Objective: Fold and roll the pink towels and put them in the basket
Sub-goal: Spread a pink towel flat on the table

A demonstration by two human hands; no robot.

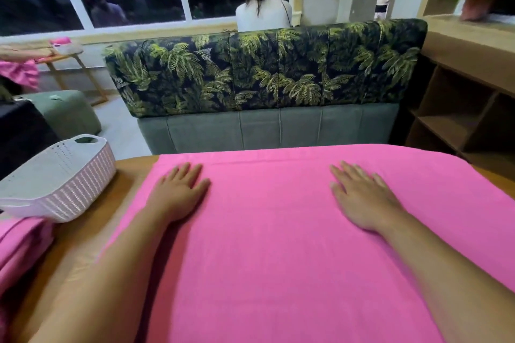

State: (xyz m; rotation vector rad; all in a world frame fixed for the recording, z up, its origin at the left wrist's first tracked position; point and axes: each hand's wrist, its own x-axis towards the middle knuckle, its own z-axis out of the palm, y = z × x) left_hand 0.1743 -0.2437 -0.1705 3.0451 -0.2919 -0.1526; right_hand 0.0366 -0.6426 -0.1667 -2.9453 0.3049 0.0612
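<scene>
Towel lies flat and smooth over most of the table, reaching its far edge; no fold or roll in it yet. Left hand and right hand rest on it near the far edge, well apart, palms down, fingers straight, gripping nothing. Early stage, I judge: smoothing before the first fold. Basket at the left edge, no roll showing inside. More pink towels wait at the near left.

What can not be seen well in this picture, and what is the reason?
Head view only.
1. Towel: near end cut off by the bottom edge.
2. Basket: left part cut off by the left edge; contents unclear.
3. Pink stack: mostly outside the left edge; count unclear.
4. Table: mostly covered by the towel.
</scene>
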